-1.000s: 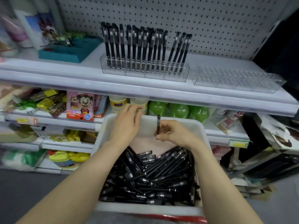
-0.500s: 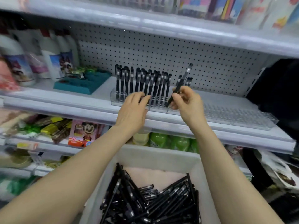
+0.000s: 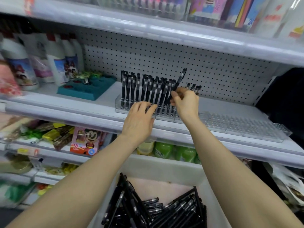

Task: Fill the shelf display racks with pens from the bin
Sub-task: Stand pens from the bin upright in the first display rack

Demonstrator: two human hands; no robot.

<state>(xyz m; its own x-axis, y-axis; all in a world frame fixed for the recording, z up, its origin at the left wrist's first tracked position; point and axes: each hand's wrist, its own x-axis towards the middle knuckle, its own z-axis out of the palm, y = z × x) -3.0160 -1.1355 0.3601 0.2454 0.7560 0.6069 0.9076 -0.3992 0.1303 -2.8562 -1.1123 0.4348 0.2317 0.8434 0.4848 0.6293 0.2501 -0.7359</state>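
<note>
Head view. Pinches a tilted pen [image 3: 180,79] by its lower barrel in the right hand [image 3: 185,103], just above the clear rack [image 3: 122,109] on the shelf [image 3: 65,112]. Rests the left hand [image 3: 139,120], fingers loosely spread, on the rack's front. Better to bring the pen upright, aim for a free hole, press straight down. Leaves more pens [image 3: 164,211] in the bin [image 3: 164,164] below.

A shop, selling stationery and toys. Tiered white shelves [image 3: 65,111] backed by pegboard [image 3: 164,56] carry packaged goods [image 3: 84,141], bottles [image 3: 56,61] and clear pen racks [image 3: 246,127].
</note>
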